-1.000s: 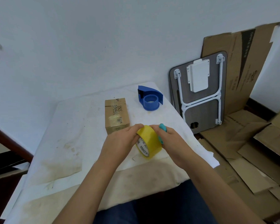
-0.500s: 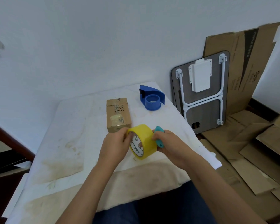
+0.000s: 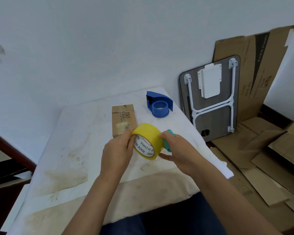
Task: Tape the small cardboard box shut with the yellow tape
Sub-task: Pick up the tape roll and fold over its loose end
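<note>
A roll of yellow tape [image 3: 148,135] is held above the white table, its printed cardboard core facing me. My left hand [image 3: 117,150] grips its left rim with fingers at the core. My right hand [image 3: 178,150] clasps the right side of the roll, and a teal tool [image 3: 168,140] lies partly hidden between that hand and the roll. The small cardboard box [image 3: 124,118] lies on the table just behind the roll, its flaps down, with old clear tape across its top. Its near end is covered by my left hand and the roll.
A blue tape dispenser [image 3: 159,105] stands at the table's far right corner. The stained white table [image 3: 70,146] ends close to my right arm. A folded grey table [image 3: 210,99] and flattened cardboard [image 3: 268,158] lean and lie on the floor at right.
Both hands have lifted the roll slightly and turned it, so its printed core faces me more. The box and dispenser have not moved.
</note>
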